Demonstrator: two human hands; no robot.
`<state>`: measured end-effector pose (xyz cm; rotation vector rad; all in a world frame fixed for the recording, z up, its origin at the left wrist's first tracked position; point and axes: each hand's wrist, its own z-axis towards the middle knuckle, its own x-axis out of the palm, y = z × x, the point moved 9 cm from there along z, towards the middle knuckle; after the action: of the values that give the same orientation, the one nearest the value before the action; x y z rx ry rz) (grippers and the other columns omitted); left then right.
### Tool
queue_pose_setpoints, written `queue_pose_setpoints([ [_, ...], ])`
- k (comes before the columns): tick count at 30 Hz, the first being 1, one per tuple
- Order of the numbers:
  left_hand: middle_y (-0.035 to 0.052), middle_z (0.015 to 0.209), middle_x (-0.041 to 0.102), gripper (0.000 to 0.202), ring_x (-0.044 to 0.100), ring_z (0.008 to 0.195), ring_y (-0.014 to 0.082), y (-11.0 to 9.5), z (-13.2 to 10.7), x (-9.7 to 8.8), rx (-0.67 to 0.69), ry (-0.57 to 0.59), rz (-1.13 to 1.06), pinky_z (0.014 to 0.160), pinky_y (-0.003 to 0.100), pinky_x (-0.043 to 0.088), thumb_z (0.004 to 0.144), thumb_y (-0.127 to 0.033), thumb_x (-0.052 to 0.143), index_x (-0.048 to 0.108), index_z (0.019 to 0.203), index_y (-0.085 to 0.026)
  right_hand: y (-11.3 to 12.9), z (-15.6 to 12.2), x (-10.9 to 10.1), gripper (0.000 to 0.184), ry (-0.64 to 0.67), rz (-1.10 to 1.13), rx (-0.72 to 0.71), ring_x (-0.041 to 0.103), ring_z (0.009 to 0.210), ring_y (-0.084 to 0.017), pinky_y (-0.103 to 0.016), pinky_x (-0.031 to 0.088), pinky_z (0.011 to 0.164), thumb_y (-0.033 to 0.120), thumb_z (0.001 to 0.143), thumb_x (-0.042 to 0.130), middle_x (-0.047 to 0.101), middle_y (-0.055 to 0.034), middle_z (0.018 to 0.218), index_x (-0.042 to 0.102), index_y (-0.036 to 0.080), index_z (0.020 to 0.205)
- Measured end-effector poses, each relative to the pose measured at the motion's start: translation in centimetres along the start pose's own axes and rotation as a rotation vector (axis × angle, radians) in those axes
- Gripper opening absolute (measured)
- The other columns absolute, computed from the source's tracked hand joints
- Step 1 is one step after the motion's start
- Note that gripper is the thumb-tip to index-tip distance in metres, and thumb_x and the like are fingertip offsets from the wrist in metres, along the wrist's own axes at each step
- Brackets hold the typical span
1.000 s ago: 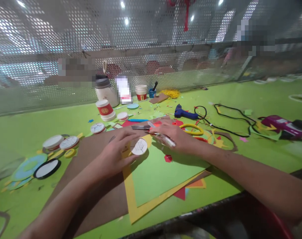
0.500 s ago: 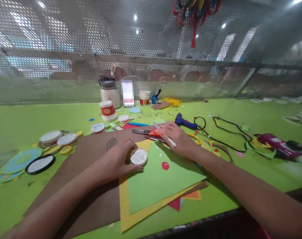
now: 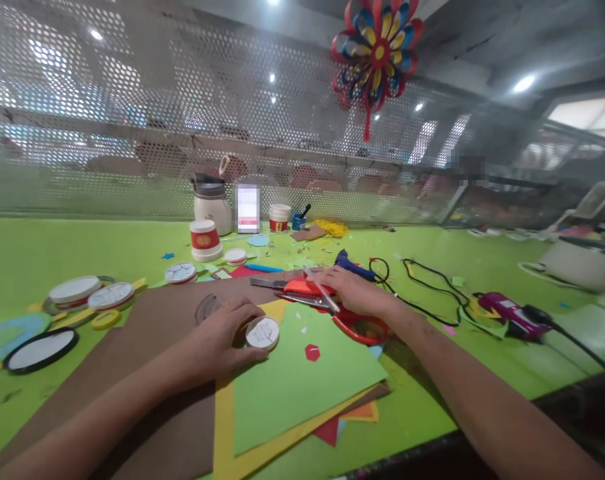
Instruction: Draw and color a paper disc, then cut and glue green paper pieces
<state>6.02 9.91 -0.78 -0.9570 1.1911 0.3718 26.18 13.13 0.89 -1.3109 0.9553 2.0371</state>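
My left hand [image 3: 231, 333] has thumb and fingers curled round a small round white disc [image 3: 262, 333] with dark lines drawn on top. The disc rests at the left of a green paper sheet [image 3: 292, 393], which lies on a yellow one. My right hand [image 3: 350, 290] holds a slim, pale, pen-like stick [image 3: 327, 293] that slants down between its fingers. Its fingertips are over an orange utility knife [image 3: 302, 287]; whether they grip the knife is hidden. Just below lie red-handled scissors [image 3: 360, 330]. A red paper hexagon [image 3: 312, 353] sits on the green sheet.
Brown card [image 3: 167, 373] lies under my left arm. Several lined white discs [image 3: 111, 296] stand at the left. Farther back are a red-and-white paper cup [image 3: 206, 240], a thermos jug [image 3: 212, 210] and a blue glue gun [image 3: 355, 265]. A black cord [image 3: 432, 307] loops to the right.
The view has tilted up and turned right. My right hand has moved back from the scissors, whose red handle now shows, and lies closer over the orange knife. My left hand keeps the disc.
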Motion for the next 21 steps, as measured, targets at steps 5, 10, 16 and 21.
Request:
queue_pose_setpoints([
  [5, 0.0079, 0.101, 0.063, 0.042, 0.059, 0.09, 0.027, 0.4, 0.0, -0.1, -0.037, -0.053, -0.02, 0.076, 0.036, 0.047, 0.072, -0.052, 0.069, 0.06, 0.098, -0.02, -2.8, 2.1, -4.6, 0.055, -0.116, 0.064, 0.155, 0.061, 0.116, -0.023, -0.042, 0.047, 0.102, -0.004, 0.087, 0.044, 0.069, -0.01, 0.122, 0.057, 0.021, 0.134],
  [10, 0.008, 0.099, 0.062, 0.036, 0.058, 0.088, 0.0265, 0.8, -0.1, 0.3, -0.062, -0.066, -0.023, 0.076, 0.037, 0.046, 0.073, -0.046, 0.067, 0.056, 0.096, -0.021, -8.7, 7.9, -7.4, 0.026, -0.178, 0.15, 0.326, 0.064, 0.104, -0.022, -0.044, 0.054, 0.09, 0.029, 0.095, 0.06, 0.064, -0.0086, 0.121, 0.062, 0.016, 0.117],
  [16, 0.0085, 0.105, 0.062, 0.033, 0.059, 0.094, 0.0293, 1.4, -0.5, 1.0, -0.118, -0.043, -0.062, 0.082, 0.042, 0.047, 0.073, -0.037, 0.066, 0.056, 0.102, -0.024, -15.6, 16.3, -5.1, 0.033, -0.265, 0.399, 0.606, 0.064, 0.103, -0.023, -0.043, 0.056, 0.086, 0.032, 0.095, 0.06, 0.061, -0.0095, 0.124, 0.058, 0.016, 0.124],
  [21, 0.0065, 0.111, 0.065, 0.043, 0.061, 0.095, 0.0313, 1.8, -0.9, 1.3, -0.042, -0.146, -0.041, 0.078, 0.041, 0.049, 0.066, -0.041, 0.071, 0.058, 0.106, -0.031, -18.7, 20.8, -1.2, 0.033, -0.319, 0.591, 0.757, 0.064, 0.104, -0.023, -0.044, 0.056, 0.086, 0.032, 0.095, 0.06, 0.061, -0.0095, 0.124, 0.057, 0.016, 0.124],
])
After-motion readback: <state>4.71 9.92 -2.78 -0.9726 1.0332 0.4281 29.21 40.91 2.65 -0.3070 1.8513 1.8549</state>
